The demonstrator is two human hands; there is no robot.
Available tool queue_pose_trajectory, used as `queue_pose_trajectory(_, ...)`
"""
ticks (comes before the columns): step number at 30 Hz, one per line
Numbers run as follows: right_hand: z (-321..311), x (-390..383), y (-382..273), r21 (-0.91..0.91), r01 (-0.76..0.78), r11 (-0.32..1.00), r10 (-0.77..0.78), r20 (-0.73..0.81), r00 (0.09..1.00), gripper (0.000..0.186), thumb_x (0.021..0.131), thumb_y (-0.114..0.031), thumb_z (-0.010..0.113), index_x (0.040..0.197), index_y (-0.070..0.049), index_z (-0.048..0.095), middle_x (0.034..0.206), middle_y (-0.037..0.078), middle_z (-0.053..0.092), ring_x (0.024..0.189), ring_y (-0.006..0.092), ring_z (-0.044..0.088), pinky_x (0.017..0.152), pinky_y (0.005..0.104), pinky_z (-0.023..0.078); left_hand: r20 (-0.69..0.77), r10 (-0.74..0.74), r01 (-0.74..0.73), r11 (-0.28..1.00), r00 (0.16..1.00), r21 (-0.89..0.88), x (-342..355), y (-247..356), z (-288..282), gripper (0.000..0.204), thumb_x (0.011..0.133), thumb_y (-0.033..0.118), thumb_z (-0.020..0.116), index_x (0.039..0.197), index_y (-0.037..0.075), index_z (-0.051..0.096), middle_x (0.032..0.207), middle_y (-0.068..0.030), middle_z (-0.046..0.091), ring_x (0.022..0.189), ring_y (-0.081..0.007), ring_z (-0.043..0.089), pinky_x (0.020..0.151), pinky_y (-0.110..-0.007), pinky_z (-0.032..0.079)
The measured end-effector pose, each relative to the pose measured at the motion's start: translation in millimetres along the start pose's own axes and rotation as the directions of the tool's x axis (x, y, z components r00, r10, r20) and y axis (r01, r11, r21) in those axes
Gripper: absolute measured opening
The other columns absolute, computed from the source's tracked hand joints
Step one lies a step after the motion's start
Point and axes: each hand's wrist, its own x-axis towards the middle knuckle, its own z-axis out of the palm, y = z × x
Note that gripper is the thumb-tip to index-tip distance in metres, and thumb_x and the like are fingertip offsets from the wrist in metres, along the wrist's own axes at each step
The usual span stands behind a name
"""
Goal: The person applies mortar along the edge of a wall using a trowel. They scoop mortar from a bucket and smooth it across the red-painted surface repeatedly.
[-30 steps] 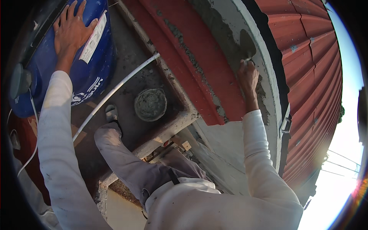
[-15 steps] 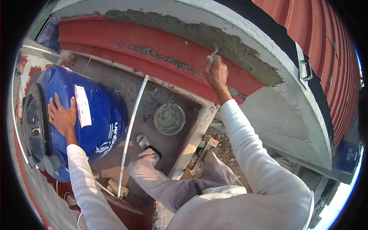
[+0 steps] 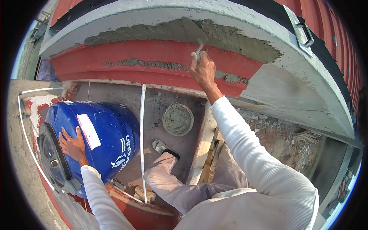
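My right hand grips the handle of a trowel; its blade lies against wet grey mortar on the curved pale concrete band, just above a red moulding streaked with mortar. My left hand rests with fingers spread on the side of a big blue plastic tank, beside its dark lid, at the left. Below the moulding, a bucket of grey mortar stands on the floor. A metal float with a black handle lies on the band's upper edge at the right.
A white pipe crosses between tank and bucket. My sandalled foot is beside a concrete beam, with rubble lower down at the right. Thin white pipes run along the left. A red corrugated roof rises beyond the band.
The head view has swung round, so the band now arcs across the top and the tank appears lower. My right hand stays on the trowel at the mortar, my left on the tank.
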Motion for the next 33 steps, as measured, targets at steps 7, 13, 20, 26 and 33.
queue_pose_trajectory(7,-46.6,-22.6,59.4,0.150,-0.173,0.973,0.181,-0.043,0.983,0.024,0.105,-0.021,0.065,0.096,0.001,0.061,0.067,0.016,0.066,0.060,0.0325,0.067,0.057,0.0438,0.051,-0.080,0.045,-0.043,0.999,0.996,0.033,2.0,-6.3,-2.0,0.081,0.095,0.074,0.059,0.158,0.024,0.049,0.159,-0.0083,0.050,0.148,-0.0309,0.046,0.118,-0.054,0.039)
queue_pose_trajectory(13,-36.6,-16.2,28.9,0.107,0.075,0.991,-0.059,-0.154,0.986,0.019,0.101,-0.017,0.068,0.095,-0.002,0.058,0.079,0.018,0.068,0.060,0.0386,0.069,0.053,0.0496,0.053,-0.101,0.060,-0.055,0.997,0.993,0.045,0.4,-0.3,-1.7,0.079,0.096,0.072,0.059,0.157,0.023,0.050,0.159,-0.0095,0.050,0.147,-0.0314,0.046,0.118,-0.053,0.039)
queue_pose_trajectory(20,-11.8,-14.3,9.2,0.044,-0.074,0.996,0.078,-0.092,0.993,0.022,0.099,-0.018,0.070,0.093,-0.002,0.058,0.083,0.021,0.069,0.062,0.0412,0.069,0.052,0.0508,0.052,-0.100,0.046,-0.043,0.998,0.994,0.038,1.7,-2.6,5.6,0.082,0.095,0.075,0.056,0.157,0.023,0.050,0.160,-0.0099,0.050,0.146,-0.0311,0.047,0.117,-0.054,0.040)
queue_pose_trajectory(26,-27.9,-21.6,39.8,0.100,-0.148,0.984,0.166,-0.212,0.963,0.020,0.099,-0.016,0.071,0.094,-0.001,0.059,0.082,0.020,0.069,0.063,0.0413,0.069,0.054,0.0496,0.052,-0.109,0.071,-0.065,0.996,0.991,0.058,2.7,-4.0,10.4,0.082,0.095,0.077,0.056,0.156,0.023,0.052,0.159,-0.0090,0.050,0.147,-0.0307,0.047,0.115,-0.055,0.041)
queue_pose_trajectory(33,-67.2,-10.4,83.9,0.210,-0.150,0.966,0.174,-0.097,0.980,0.021,0.099,-0.018,0.071,0.097,0.002,0.065,0.075,0.019,0.069,0.065,0.0374,0.068,0.062,0.0445,0.052,-0.132,0.072,-0.065,0.996,0.989,0.059,3.3,-6.3,14.3,0.082,0.095,0.077,0.056,0.157,0.023,0.052,0.159,-0.0080,0.051,0.147,-0.0297,0.047,0.115,-0.057,0.042)
